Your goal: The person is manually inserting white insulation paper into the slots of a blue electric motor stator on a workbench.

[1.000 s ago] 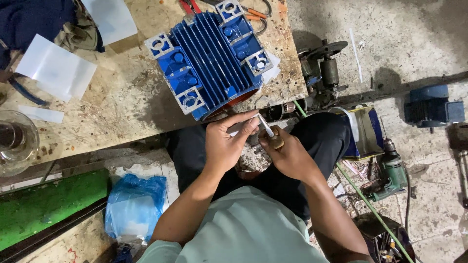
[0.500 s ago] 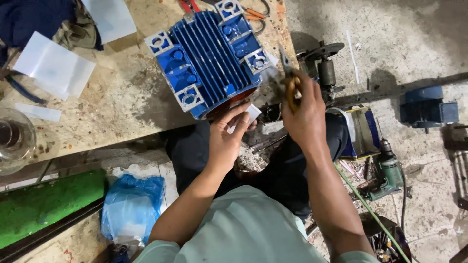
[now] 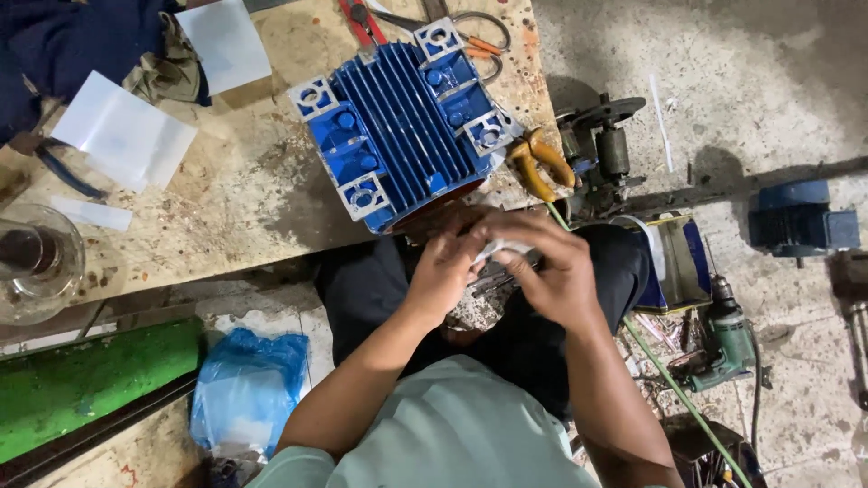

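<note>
A: What is seen, from large to small?

B: A blue finned motor housing (image 3: pixel 402 122) is laid on the desk (image 3: pixel 226 208). Just below it, a small white piece (image 3: pixel 502 248) is pinched by the left hand (image 3: pixel 443 271) and right hand (image 3: pixel 551 271).

A: Is the work finished?

B: It seems not; the piece is not yet fitted.

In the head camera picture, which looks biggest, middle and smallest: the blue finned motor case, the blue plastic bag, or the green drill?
1. Blue finned motor case, biggest.
2. Blue plastic bag, middle.
3. Green drill, smallest.
The case sits on the bench, nearer the camera than the floor items, so it may look extra big.
</note>
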